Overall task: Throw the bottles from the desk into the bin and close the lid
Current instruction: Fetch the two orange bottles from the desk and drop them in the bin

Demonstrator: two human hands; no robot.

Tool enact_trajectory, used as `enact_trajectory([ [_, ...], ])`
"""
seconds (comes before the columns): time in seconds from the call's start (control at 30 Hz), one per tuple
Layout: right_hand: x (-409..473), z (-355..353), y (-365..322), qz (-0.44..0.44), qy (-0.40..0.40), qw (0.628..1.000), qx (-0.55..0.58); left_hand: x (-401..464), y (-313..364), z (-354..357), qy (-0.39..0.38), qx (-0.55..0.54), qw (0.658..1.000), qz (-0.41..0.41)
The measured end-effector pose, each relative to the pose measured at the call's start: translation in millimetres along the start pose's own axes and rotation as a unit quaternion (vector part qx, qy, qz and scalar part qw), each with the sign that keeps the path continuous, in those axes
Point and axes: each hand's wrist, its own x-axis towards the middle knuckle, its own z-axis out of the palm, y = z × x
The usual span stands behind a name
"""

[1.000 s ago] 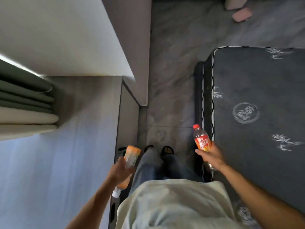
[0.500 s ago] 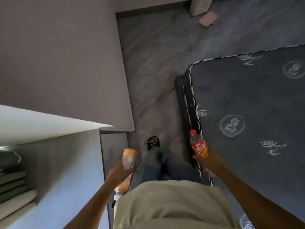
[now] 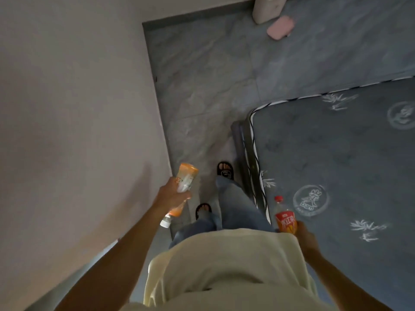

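On the left, at nine o'clock, there is only the plain wall (image 3: pixel 74 122). Next comes our left hand (image 3: pixel 171 196), at about seven o'clock from the middle, with its fingers wrapped tight around the orange bottle (image 3: pixel 183 186). That bottle is upside down, with its white cap pointing back at us. Our feet in black sandals stand on the gray floor (image 3: pixel 202 90) between the wall and the bed (image 3: pixel 336 164). At five o'clock our right hand (image 3: pixel 306 237) holds the red bottle (image 3: pixel 284 219) from below, cap up, beside the bed's edge; we cannot see its fingers well, but they look closed on the bottle. Far off at one o'clock stands a pale thing that we think is the bin (image 3: pixel 268 9), with a pink thing (image 3: pixel 280 27) on the floor beside it. We think we are carrying both bottles there. To do it well, we should keep both grips snug, walk straight up the gap, and mind the bed corner.
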Motion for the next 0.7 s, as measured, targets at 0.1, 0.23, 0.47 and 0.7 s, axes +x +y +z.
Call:
enact_trajectory([
  [0.1, 24.5, -30.0, -55.9, -0.021, 0.003, 1.0, -0.011, 9.8, 10.7, -14.4, -0.005, 0.027, 0.999, -0.019],
  [0.23, 59.9, -63.3, -148.5, -0.075, -0.011, 0.996, -0.048, 15.5, 9.3, -32.6, -0.005, 0.058, 0.996, -0.065],
  [0.47, 105.1, -101.9, -314.1, -0.162, 0.008, 0.986, -0.046, 36.9, 7.5, -72.0, -0.045, 0.043, 0.988, -0.144],
  [0.7, 133.1, -121.9, -431.5, -0.166, 0.039, 0.984, -0.053, 106.5, 57.1, -157.6, -0.048, 0.047, 0.989, -0.135],
])
